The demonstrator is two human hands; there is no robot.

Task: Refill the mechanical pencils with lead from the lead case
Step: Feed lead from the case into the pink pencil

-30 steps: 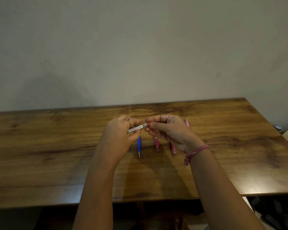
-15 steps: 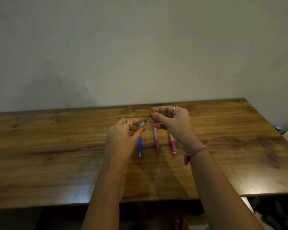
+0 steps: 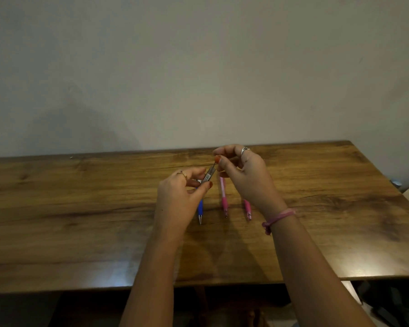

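My left hand (image 3: pixel 178 197) grips a slim grey lead case (image 3: pixel 208 175), tilted with its open end up to the right. My right hand (image 3: pixel 242 173) is just above that end, thumb and forefinger pinched on a thin lead (image 3: pixel 214 164) that sticks out of the case. Three mechanical pencils lie side by side on the wooden table (image 3: pixel 80 220), tips towards me: a blue pencil (image 3: pixel 200 208) partly under my left hand, a pink pencil (image 3: pixel 223 197) in the middle and a second pink pencil (image 3: pixel 247 208) partly under my right wrist.
The table stands against a plain wall. Its right edge (image 3: pixel 387 185) runs diagonally, with dim objects on the floor beyond it. The near edge crosses the bottom of the view under my forearms.
The lead case has tilted from nearly level to steeply upward. My right hand has lifted off its end and risen a little, now pinching a lead at the opening.
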